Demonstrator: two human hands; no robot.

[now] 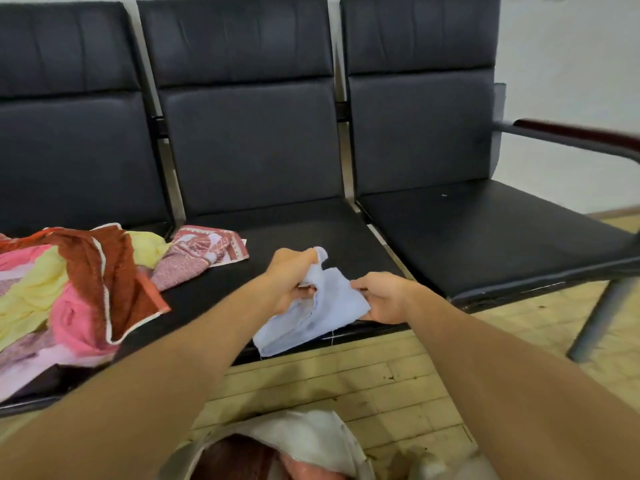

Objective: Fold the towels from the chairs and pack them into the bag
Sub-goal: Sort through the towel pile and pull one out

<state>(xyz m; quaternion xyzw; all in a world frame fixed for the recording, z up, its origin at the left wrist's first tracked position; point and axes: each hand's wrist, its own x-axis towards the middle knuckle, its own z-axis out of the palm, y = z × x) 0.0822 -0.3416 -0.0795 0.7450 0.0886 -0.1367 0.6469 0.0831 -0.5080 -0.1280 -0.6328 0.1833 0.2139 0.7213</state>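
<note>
A pale blue towel (329, 306), crumpled and half folded, hung over the front edge of the middle chair's seat (294, 237), its long axis running from 1 o'clock to 7 o'clock. The left hand (289, 282) gripped its bunched top at 10 o'clock, and the right hand (382, 297) pinched its edge at 3 o'clock.

chairs (256, 143) 3 | hands (289, 278) 2 | bag (311, 434) 1 | blue towel (329, 306) 1
</note>
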